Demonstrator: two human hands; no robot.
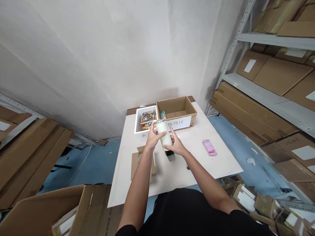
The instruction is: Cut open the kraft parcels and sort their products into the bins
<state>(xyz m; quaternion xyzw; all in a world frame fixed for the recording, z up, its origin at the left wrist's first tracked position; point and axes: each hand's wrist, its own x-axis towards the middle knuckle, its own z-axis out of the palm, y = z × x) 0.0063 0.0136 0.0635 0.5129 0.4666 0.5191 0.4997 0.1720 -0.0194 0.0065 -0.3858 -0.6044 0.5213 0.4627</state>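
Observation:
Both my hands hold a white cylindrical tumbler (164,135) with a metal rim, tilted slightly, above the white table (211,165). My left hand (153,137) wraps its left side near the top. My right hand (176,146) cups its lower right side, index finger raised along it. Just below the tumbler lies a small green box (170,156) on the table. Under my left forearm sits a small open cardboard box (136,161).
At the table's back stand a white tray (137,121) with coloured items and an open cardboard box (188,108) bearing a white label. A blurred pink item (209,147) lies right. Shelves of cardboard boxes flank both sides; a large open carton (49,209) stands lower left.

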